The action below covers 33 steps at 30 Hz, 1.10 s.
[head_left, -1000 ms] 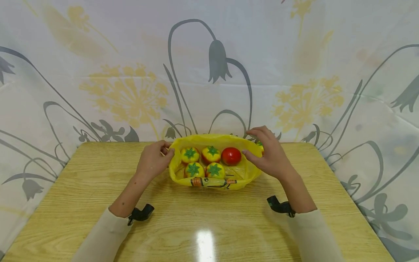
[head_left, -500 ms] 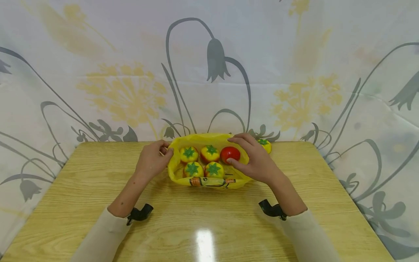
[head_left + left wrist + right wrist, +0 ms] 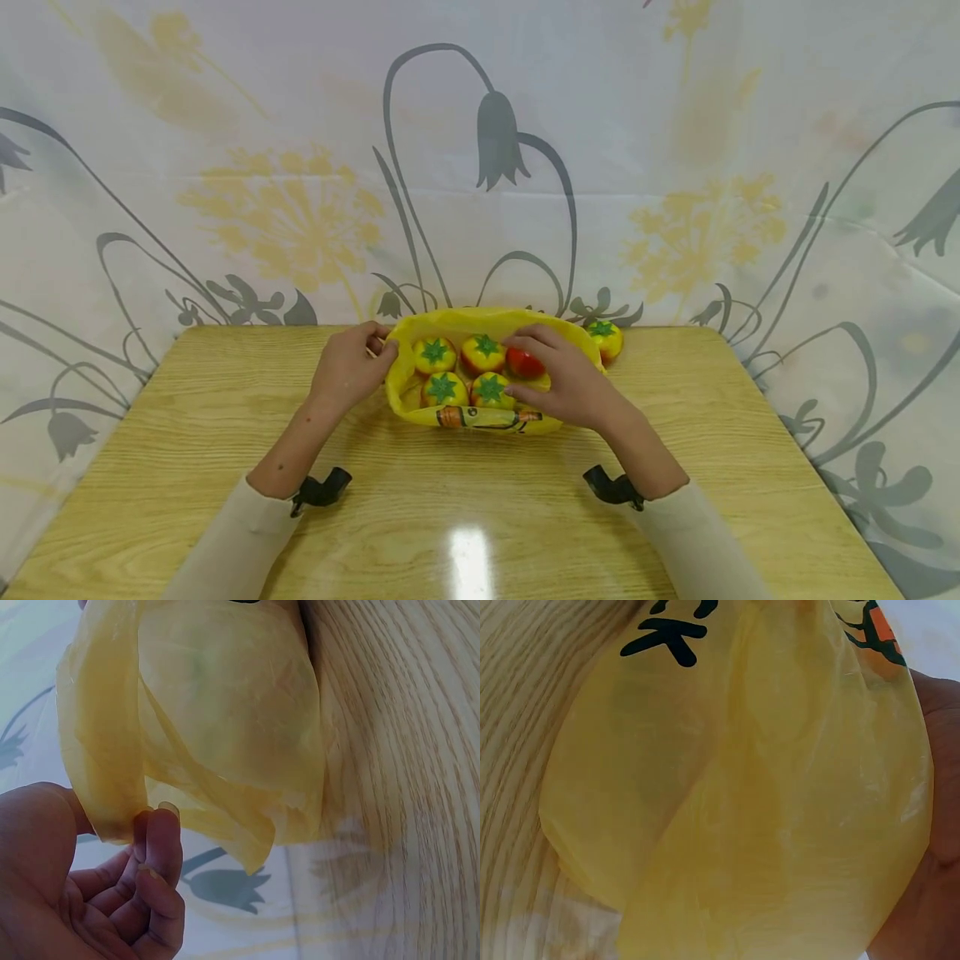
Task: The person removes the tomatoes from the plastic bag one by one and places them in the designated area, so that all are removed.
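A yellow plastic bag (image 3: 577, 332) sits on the table with its mouth spread wide. My left hand (image 3: 351, 364) pinches the left rim of the bag; in the left wrist view the thumb and fingers (image 3: 159, 844) hold its thin edge. Inside are several yellow-and-red, tomato-like fruits (image 3: 435, 354) with green star-shaped tops, plus a plain red round fruit (image 3: 523, 363). My right hand (image 3: 566, 379) reaches into the bag from the right, fingers spread over the red fruit, thumb near the front fruit (image 3: 492, 390). In the right wrist view, the bag side (image 3: 780, 787) covers most of that hand.
One more yellow-and-red fruit (image 3: 606, 340) stands on the wooden table (image 3: 405, 517), outside the bag at its back right. A patterned cloth (image 3: 315, 100) with grey and yellow flowers rises behind the table's back edge.
My right hand has moved left from the bag's right rim to over the red fruit inside, uncovering the fruit outside the bag. The left hand has stayed at the left rim.
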{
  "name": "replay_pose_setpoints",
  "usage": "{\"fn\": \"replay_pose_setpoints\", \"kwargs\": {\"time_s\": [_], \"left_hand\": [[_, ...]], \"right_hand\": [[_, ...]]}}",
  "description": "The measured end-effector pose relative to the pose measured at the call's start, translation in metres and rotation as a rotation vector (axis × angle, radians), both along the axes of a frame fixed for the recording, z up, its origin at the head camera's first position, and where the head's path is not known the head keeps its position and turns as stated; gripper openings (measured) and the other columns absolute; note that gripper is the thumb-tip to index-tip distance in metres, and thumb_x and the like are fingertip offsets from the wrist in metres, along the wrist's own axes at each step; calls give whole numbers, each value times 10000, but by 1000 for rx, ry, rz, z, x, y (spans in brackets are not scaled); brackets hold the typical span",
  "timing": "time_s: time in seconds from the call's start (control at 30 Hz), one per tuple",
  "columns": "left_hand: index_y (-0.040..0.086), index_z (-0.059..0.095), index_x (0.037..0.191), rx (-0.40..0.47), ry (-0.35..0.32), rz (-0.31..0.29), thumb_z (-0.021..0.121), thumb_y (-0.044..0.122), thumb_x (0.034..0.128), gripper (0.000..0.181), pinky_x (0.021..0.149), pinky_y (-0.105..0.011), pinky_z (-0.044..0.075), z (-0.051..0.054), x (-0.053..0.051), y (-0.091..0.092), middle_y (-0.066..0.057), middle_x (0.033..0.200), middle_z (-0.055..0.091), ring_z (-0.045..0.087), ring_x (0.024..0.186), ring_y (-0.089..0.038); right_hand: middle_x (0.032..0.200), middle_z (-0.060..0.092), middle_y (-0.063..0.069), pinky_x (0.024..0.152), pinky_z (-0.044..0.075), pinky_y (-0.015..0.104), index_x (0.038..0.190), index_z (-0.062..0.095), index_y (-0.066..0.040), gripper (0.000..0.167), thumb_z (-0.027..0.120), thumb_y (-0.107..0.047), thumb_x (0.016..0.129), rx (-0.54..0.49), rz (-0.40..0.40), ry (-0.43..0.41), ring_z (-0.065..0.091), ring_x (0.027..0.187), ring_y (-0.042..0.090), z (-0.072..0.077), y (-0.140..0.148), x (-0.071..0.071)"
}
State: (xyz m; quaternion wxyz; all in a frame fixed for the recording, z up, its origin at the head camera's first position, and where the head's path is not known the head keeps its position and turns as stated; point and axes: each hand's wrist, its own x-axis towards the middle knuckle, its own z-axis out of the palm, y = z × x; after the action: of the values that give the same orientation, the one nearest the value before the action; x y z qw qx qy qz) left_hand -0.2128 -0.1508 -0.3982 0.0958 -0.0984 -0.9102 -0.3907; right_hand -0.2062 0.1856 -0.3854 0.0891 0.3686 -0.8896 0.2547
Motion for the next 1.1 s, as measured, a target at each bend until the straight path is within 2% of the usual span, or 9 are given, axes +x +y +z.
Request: {"fn": "replay_pose_setpoints", "kwargs": {"time_s": [0.27,0.57,0.87,1.1], "left_hand": [[-11,726,1244,0,5,-6,638,212,1045,312,550,-344,507,-1,-1,0,-122,930,726,622,582,-143],[-8,730,1242,-1,7,-3,640,206,1040,308,559,-342,506,-1,0,0,-123,932,724,616,592,-148],[-6,731,1248,-1,4,-3,636,216,1042,317,555,-338,511,-1,-1,1,-121,934,724,629,596,-149],[-2,729,1260,-1,6,-4,639,215,1043,320,557,-340,524,-1,-2,0,-120,920,723,643,583,-143]], "right_hand": [[1435,595,78,1068,508,499,1433,633,-50,617,864,-289,913,41,17,-41,581,1298,302,-3,-6,-1],[1465,587,70,1082,512,454,1439,634,-94,595,842,-326,932,144,7,-131,594,1294,266,-8,-15,-1],[1501,581,81,1114,488,479,1455,624,-85,617,850,-305,925,166,11,-168,562,1367,287,-14,-19,-2],[1500,581,82,1119,485,477,1478,612,-86,622,841,-284,934,198,26,-176,557,1366,282,-17,-20,-3]]}}
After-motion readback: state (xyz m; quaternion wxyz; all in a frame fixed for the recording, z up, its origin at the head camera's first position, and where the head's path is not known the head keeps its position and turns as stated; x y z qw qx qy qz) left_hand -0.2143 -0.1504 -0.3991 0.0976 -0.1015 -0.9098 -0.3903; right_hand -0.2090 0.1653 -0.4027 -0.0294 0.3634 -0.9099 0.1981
